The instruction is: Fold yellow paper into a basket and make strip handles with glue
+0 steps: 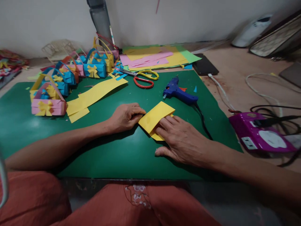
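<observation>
A folded piece of yellow paper (158,116) rests on the green table mat, in front of me. My left hand (127,117) is closed, pinching the paper's left corner between thumb and fingers. The fingers of my right hand (181,136) lie stretched out under the upper flap, their tips hidden by it, with the thumb spread away on the mat. Just beyond the paper lies a blue glue gun (180,91). Scissors (144,82) with a red and a yellow handle are farther back.
Small paper baskets (48,106) with bows stand at the left. Yellow strips (94,94) lie beside them. Coloured sheets (155,58) are stacked at the back, near a black phone (205,65). At right sits a purple power strip (261,133) with cables.
</observation>
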`<act>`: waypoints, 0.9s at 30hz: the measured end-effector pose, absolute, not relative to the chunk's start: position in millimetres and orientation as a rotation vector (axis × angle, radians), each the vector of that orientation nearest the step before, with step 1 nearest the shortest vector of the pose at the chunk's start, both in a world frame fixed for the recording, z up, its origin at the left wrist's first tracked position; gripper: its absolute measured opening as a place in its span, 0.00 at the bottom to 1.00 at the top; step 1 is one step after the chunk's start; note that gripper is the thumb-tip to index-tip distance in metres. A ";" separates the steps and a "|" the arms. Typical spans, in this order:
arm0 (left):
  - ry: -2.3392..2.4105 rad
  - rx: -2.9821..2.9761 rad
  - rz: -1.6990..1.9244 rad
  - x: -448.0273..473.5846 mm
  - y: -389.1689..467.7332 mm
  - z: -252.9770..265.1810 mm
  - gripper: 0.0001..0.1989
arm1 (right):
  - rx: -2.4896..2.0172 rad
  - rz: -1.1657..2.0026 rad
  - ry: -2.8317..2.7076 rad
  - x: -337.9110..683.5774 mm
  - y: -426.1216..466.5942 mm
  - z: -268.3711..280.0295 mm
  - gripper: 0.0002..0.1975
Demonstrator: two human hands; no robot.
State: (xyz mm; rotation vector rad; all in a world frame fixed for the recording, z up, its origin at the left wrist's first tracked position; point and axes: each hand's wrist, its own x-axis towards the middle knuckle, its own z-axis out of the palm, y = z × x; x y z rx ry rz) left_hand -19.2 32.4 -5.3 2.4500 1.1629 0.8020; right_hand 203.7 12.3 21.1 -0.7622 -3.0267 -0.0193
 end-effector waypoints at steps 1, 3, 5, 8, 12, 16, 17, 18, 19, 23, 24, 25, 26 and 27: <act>1.163 2.454 0.805 -19.0 32.2 -5.5 0.11 | -0.783 -0.023 -3.020 204.1 11.1 20.0 0.29; 1.166 2.464 0.811 -18.8 32.0 -6.5 0.11 | -0.811 -0.038 -3.003 205.4 9.2 17.3 0.29; 1.171 2.480 0.803 -19.1 32.6 -8.3 0.10 | -0.819 -0.062 -2.983 207.4 7.9 15.0 0.29; 1.154 2.516 0.817 -20.4 33.3 -10.0 0.09 | -0.809 -0.107 -2.946 210.4 6.5 12.6 0.26; 1.143 2.760 1.161 -17.5 21.8 -1.6 0.09 | -0.842 -0.142 -2.869 208.6 3.4 9.9 0.24; 0.820 3.297 1.118 -3.7 -9.8 14.6 0.12 | -0.935 -0.056 -2.812 199.0 -1.1 8.0 0.19; 0.841 3.388 1.015 0.0 -17.8 17.2 0.11 | -0.957 -0.034 -2.804 197.0 -1.8 8.0 0.16; 0.894 3.461 0.857 3.1 -24.7 18.9 0.10 | -0.969 -0.015 -2.798 195.9 -2.4 8.1 0.14; 0.972 3.506 0.724 5.3 -29.8 19.8 0.09 | -0.961 -0.001 -2.794 195.8 -2.7 8.3 0.12; 1.132 3.546 0.491 4.8 -31.8 17.7 0.07 | -0.810 -0.072 -2.756 206.9 -0.6 7.6 0.10; 1.141 3.548 0.490 3.1 -28.7 16.7 0.07 | -0.772 -0.128 -2.737 211.4 0.6 7.0 0.10; 1.148 3.552 0.492 1.4 -25.1 15.8 0.07 | -0.738 -0.195 -2.716 215.8 1.9 6.2 0.09; 1.162 3.556 0.495 -0.3 -21.4 15.1 0.07 | -0.710 -0.263 -2.698 220.0 3.3 5.6 0.10; 1.184 3.558 0.495 -1.8 -18.1 14.6 0.07 | -0.685 -0.324 -2.686 223.5 4.5 5.1 0.10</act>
